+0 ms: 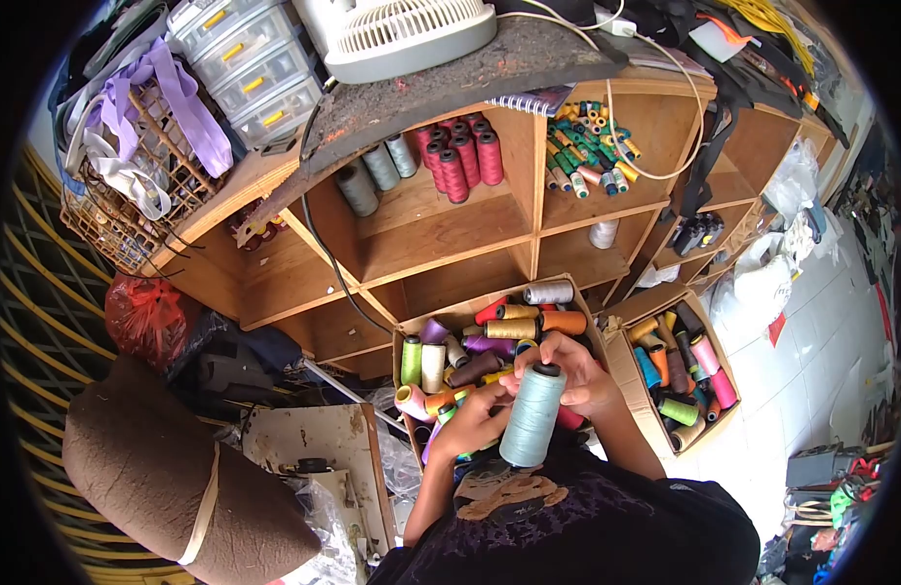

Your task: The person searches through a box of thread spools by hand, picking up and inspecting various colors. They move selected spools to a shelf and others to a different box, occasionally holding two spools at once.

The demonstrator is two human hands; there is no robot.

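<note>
A pale teal cone of thread [532, 417] stands slightly tilted close to my chest, its dark core showing at the top. My left hand [475, 421] is closed against its left side, the fingertips partly hidden behind it. My right hand [573, 376] grips it from the right near the upper end, with the fingers curled behind and above the top. Directly beyond both hands is a cardboard box [589, 317] full of thread cones in many colours, among them a lime green cone [411, 360] and an orange cone [564, 323].
A second cardboard box [621, 385] of thread cones stands to the right. Ahead, a wooden shelf unit [450, 239] holds red cones [453, 168], grey cones and small spools [587, 146]. A rolled brown material [168, 468] lies at left, beside a worn board [314, 434]. A cable hangs over the shelf.
</note>
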